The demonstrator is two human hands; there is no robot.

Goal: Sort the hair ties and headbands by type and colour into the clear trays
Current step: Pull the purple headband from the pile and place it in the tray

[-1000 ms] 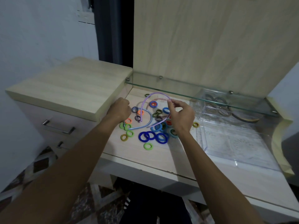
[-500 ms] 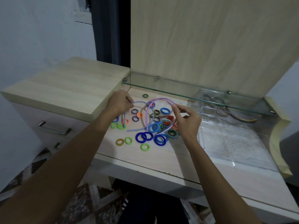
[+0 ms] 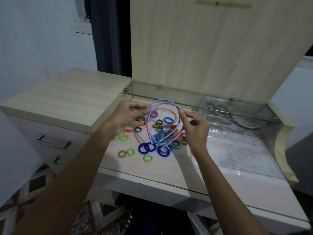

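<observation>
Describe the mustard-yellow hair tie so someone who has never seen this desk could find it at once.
Start at the desk and the scatter of hair ties below the hands. At its near-left edge lies the yellow tie, just left of a green tie. It is the only dull mustard ring there; its neighbours are bright green or deep blue.

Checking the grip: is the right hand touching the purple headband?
Touching. The head view shows the right hand's fingertips pinching the purple headband's right side.

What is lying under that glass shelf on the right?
Under the glass shelf sits a clear tray holding several thin headbands, dark and tan. Glare and the glass blur them, so their number and exact colours cannot be told.
</observation>
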